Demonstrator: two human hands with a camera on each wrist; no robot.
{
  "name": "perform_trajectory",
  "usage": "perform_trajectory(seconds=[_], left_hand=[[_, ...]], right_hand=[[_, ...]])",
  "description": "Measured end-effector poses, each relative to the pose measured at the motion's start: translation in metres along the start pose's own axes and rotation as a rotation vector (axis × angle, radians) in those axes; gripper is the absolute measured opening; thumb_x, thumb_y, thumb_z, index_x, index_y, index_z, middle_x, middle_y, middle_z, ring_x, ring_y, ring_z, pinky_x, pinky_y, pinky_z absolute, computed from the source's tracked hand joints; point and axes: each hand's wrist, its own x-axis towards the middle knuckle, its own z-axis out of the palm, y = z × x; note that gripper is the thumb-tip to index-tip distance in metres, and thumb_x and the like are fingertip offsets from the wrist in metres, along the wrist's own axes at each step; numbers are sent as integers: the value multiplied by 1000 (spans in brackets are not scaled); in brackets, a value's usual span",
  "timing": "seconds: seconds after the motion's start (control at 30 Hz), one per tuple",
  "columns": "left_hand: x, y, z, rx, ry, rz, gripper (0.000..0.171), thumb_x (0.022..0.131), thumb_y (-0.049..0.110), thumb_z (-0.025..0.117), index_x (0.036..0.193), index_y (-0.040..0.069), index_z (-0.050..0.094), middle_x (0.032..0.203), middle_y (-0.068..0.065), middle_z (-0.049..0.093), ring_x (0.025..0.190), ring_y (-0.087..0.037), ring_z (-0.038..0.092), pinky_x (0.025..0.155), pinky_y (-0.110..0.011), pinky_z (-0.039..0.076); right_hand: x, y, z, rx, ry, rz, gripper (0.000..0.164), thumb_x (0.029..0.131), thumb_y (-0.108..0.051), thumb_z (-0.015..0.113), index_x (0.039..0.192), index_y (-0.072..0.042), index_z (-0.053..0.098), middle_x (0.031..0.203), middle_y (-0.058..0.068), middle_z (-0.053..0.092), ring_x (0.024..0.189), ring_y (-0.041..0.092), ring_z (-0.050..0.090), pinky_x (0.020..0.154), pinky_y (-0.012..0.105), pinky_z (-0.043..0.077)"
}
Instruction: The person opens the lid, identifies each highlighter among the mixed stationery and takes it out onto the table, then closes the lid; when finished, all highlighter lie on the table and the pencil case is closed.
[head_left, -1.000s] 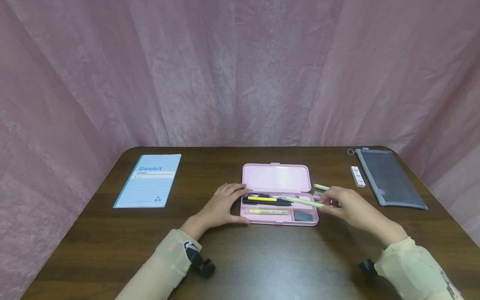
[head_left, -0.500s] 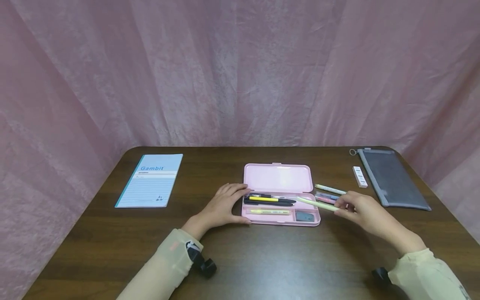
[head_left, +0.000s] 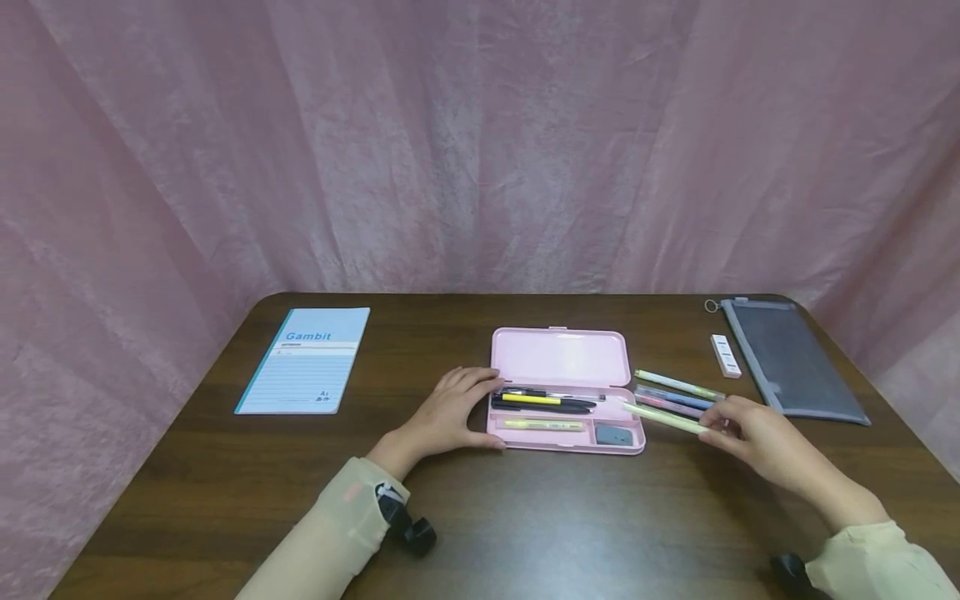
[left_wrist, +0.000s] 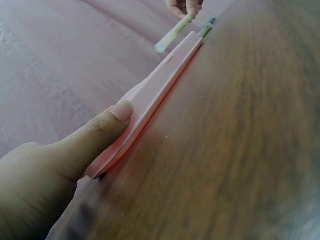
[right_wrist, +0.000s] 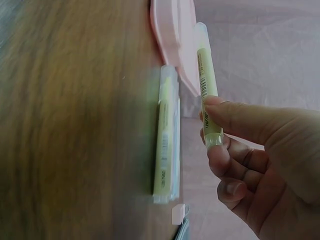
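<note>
My left hand (head_left: 450,415) holds the left end of an open pink pencil case (head_left: 561,354), thumb along the front edge and fingers at the back. In the left wrist view my thumb (left_wrist: 112,120) presses on its side. Inside the case lie black pens, one with a yellow part (head_left: 531,398), a pale yellow pen (head_left: 543,425) and a grey-blue block (head_left: 613,435). My right hand (head_left: 765,437) pinches a pale yellow-green highlighter (right_wrist: 207,75) between thumb and fingers, just right of the case. Under and behind it, several pens (head_left: 678,385) lie side by side on the table.
At the back right are a small white block (head_left: 725,356) and a grey mesh zip pouch (head_left: 798,358). A light blue notebook (head_left: 303,362) lies at the left of the brown table (head_left: 525,525). A pink curtain (head_left: 480,150) hangs behind.
My right hand has drawn the highlighter rightward from above the case to beside it, uncovering more of the pens on the table. The left hand stays on the case.
</note>
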Motion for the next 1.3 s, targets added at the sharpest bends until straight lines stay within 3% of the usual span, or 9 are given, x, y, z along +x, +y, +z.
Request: perform_trajectory(seconds=[0.3,1.3], left_hand=[[0,0,1,4,1,-5,92,70,66,73,145,24,42,152,0,38,142,-24,32,122,-47,18],[0,0,0,8,7,11,92,70,65,73,145,21,42,152,-1,38,141,-24,33,121,-47,20]], right_hand=[[-11,11,-1,-41,44,-23,18,74,-10,79,81,-17,63,73,-16,49,67,-10,38,54,19,38],[-21,26,14,-82,21,11,23,71,-10,81,77,-20,61,72,-15,49,65,-8,38,54,19,36]])
